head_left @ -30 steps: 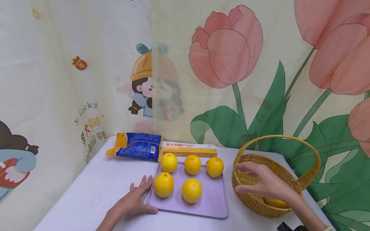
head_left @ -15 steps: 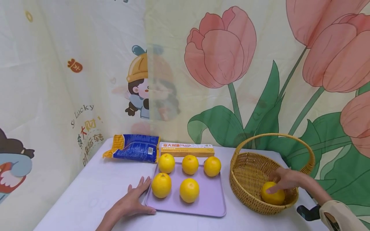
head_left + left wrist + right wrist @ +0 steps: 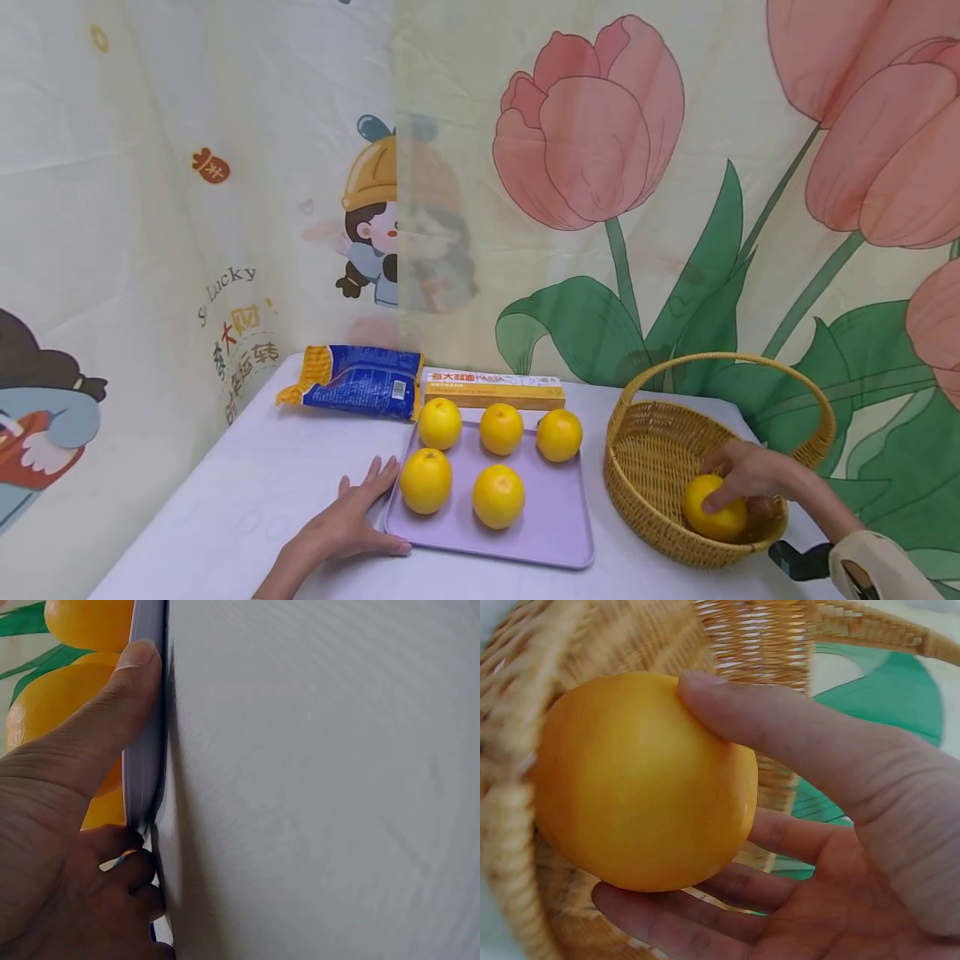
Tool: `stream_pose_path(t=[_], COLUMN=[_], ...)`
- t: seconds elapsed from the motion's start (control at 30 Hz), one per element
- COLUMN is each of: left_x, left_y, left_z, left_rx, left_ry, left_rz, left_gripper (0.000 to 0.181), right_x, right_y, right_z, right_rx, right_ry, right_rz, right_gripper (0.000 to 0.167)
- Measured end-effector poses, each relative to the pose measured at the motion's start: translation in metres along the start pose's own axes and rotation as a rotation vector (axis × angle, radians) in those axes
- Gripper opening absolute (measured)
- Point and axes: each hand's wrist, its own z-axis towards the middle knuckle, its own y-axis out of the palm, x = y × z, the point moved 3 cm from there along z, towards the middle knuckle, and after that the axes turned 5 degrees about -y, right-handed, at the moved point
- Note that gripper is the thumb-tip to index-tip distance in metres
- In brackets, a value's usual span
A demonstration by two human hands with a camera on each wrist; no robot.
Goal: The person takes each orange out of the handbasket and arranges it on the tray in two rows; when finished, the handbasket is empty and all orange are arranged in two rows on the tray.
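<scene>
Inside the wicker basket (image 3: 637, 504), my right hand (image 3: 753, 477) grips an orange (image 3: 722, 527) near the right side. In the right wrist view the thumb lies over the top of that orange (image 3: 641, 787), with the fingers curved round beneath it. My left hand (image 3: 343, 515) rests at the left edge of a lilac tray (image 3: 551, 525), fingers spread. Seen from the left wrist, its thumb touches the tray's rim (image 3: 141, 780). Several oranges sit on the tray, among them one at the front (image 3: 498, 497).
Behind the tray lies a pasta box (image 3: 495, 390), beside a blue and yellow packet (image 3: 367, 382) at the back left. The basket's tall handle (image 3: 720, 357) arches over its opening. A printed curtain (image 3: 450, 167) hangs behind the white-covered table (image 3: 217, 517).
My right hand has moved from over the basket's left side, down and rightward to the orange inside, and taken hold of it. The left hand has stayed at the tray's edge.
</scene>
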Motion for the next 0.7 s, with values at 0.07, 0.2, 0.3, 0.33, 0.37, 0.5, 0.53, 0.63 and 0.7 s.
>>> stream_pose_path(t=[0.07, 0.2, 0.3, 0.33, 0.37, 0.5, 0.53, 0.63, 0.7], left_x=[0.000, 0.001, 0.001, 0.001, 0.001, 0.000, 0.000, 0.000, 0.000], left_y=[0.000, 0.001, 0.000, 0.000, 0.000, -0.001, -0.001, -0.001, -0.001], left_z=[-0.001, -0.002, -0.002, -0.002, -0.002, -0.002, -0.001, -0.001, -0.001], left_rx=[0.000, -0.005, -0.003, -0.001, 0.001, 0.006, 0.006, 0.006, 0.004], left_ry=[0.008, 0.018, 0.014, 0.011, 0.011, 0.003, 0.000, -0.009, -0.017], left_rz=[-0.002, -0.003, 0.003, 0.005, 0.007, 0.012, 0.011, 0.007, 0.004], left_gripper=[0.124, 0.125, 0.125, 0.125, 0.125, 0.125, 0.125, 0.125, 0.125], right_x=[-0.006, -0.028, -0.058, -0.070, -0.083, -0.129, -0.138, -0.152, -0.156], right_y=[-0.003, -0.007, -0.003, 0.000, 0.004, 0.025, 0.031, 0.049, 0.061], right_z=[-0.003, -0.015, -0.024, -0.026, -0.026, -0.019, -0.016, -0.002, 0.008], right_rx=[0.016, 0.057, 0.095, 0.098, 0.105, 0.110, 0.106, 0.114, 0.123], right_ry=[-0.067, -0.240, -0.371, -0.403, -0.435, -0.489, -0.500, -0.510, -0.511], right_rz=[0.033, 0.150, 0.163, 0.160, 0.146, 0.108, 0.100, 0.060, 0.037], right_gripper=[0.061, 0.064, 0.061, 0.060, 0.059, 0.060, 0.061, 0.059, 0.056])
